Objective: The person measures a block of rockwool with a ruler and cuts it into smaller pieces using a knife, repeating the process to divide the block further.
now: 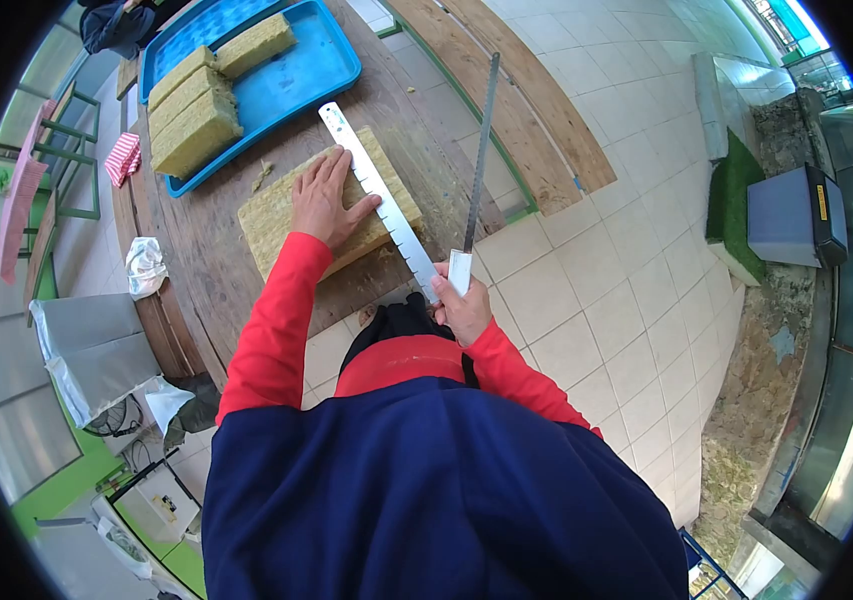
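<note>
A yellowish, fibrous slab like rock wool (281,222) lies on the wooden table. My left hand (326,200) rests flat on it with fingers stretched, the thumb touching a notched metal ruler (374,185). The ruler lies slantwise across the slab, its near end reaching my right hand (464,310). In that hand, fingers are wrapped round the white handle of a long thin-bladed saw (481,150), whose blade points up and away, clear of the slab. Whether the right fingers also grip the ruler's end cannot be made out.
A blue tray (318,75) with several cut yellowish blocks (196,130) stands farther back on the wooden table (386,50). A wooden bench (536,130) runs to the right. At far left are a red-striped cloth (123,158) and a white plastic bag (146,267). Part of another person (114,28) shows at the top left.
</note>
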`<state>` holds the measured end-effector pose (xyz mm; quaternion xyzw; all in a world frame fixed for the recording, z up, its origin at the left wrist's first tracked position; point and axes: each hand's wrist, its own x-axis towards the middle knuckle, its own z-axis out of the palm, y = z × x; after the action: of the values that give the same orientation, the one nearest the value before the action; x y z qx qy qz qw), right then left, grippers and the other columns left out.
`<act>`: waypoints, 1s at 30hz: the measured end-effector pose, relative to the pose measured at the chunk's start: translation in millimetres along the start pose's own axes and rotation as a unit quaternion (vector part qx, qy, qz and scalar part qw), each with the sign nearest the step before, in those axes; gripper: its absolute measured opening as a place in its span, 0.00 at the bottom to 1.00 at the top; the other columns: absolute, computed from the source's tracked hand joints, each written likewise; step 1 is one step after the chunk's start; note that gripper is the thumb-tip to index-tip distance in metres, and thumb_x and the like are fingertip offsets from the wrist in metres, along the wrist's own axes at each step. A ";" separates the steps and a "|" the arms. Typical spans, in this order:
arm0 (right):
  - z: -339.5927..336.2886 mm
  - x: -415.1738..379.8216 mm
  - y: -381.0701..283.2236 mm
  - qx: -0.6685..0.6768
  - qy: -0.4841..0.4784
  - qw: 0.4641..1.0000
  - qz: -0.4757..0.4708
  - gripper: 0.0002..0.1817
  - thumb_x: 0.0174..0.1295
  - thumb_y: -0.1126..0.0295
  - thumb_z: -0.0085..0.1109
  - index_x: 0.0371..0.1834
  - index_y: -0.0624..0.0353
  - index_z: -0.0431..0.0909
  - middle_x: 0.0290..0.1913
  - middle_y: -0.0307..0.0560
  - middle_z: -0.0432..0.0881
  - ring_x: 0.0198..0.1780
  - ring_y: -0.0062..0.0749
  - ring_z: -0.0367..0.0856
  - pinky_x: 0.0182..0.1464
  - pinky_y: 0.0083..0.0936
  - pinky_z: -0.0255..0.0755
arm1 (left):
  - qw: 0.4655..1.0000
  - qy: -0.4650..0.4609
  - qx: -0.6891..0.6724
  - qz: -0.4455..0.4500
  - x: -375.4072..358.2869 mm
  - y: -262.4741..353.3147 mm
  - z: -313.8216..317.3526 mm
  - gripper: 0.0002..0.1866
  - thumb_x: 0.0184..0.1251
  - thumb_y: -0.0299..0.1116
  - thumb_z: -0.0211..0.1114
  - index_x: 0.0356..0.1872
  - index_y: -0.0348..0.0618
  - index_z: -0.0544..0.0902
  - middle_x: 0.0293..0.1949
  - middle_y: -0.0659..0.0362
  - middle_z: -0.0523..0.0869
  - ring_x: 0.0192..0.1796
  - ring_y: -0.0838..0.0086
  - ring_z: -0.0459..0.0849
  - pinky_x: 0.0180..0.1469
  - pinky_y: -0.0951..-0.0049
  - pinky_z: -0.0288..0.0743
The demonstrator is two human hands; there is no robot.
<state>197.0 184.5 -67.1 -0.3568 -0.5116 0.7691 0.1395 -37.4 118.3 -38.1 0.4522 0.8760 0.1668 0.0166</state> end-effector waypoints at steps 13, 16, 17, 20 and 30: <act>-0.6 -0.2 -1.2 0.006 -0.012 1.000 0.008 0.19 0.61 0.65 0.55 0.49 0.69 0.70 0.29 0.43 0.74 0.20 0.18 0.70 0.17 0.13 0.67 | 0.998 -0.046 0.040 0.012 2.0 1.2 -6.4 0.41 0.53 0.57 0.60 0.64 0.44 0.62 0.65 0.55 0.63 0.67 0.57 0.58 0.66 0.55 0.49; 0.1 -1.0 -2.0 0.005 -0.014 1.000 0.012 0.19 0.61 0.66 0.55 0.50 0.69 0.70 0.30 0.44 0.75 0.22 0.18 0.71 0.17 0.13 0.67 | 0.998 -0.055 0.043 0.008 2.3 1.6 -7.3 0.42 0.52 0.57 0.61 0.64 0.44 0.62 0.66 0.55 0.63 0.68 0.58 0.58 0.66 0.55 0.49; 0.1 -1.4 -2.2 0.005 -0.017 1.000 0.016 0.19 0.61 0.66 0.55 0.49 0.70 0.70 0.30 0.44 0.75 0.23 0.18 0.71 0.17 0.13 0.68 | 0.998 -0.052 0.044 0.012 2.1 0.6 -6.5 0.43 0.51 0.58 0.62 0.65 0.44 0.62 0.66 0.55 0.62 0.68 0.58 0.57 0.66 0.55 0.49; 1.6 -2.0 -1.6 -0.005 -0.014 1.000 0.014 0.19 0.61 0.66 0.55 0.50 0.70 0.70 0.31 0.44 0.75 0.22 0.18 0.72 0.17 0.13 0.68 | 0.998 -0.052 0.039 0.014 2.3 0.9 -5.8 0.47 0.47 0.61 0.63 0.65 0.43 0.61 0.66 0.55 0.62 0.68 0.59 0.56 0.66 0.55 0.48; 1.3 -1.8 0.1 0.010 -0.011 1.000 0.005 0.19 0.62 0.66 0.54 0.50 0.70 0.70 0.29 0.44 0.74 0.20 0.19 0.71 0.17 0.14 0.68 | 0.994 -0.090 0.051 -0.024 -0.3 16.6 -13.0 0.63 0.29 0.69 0.67 0.67 0.39 0.55 0.69 0.55 0.55 0.70 0.56 0.52 0.62 0.40 0.49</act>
<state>197.4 182.5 -66.1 -0.3489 -0.5036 0.7789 0.1336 -26.5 123.3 -20.8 0.4445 0.8889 0.0807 0.0762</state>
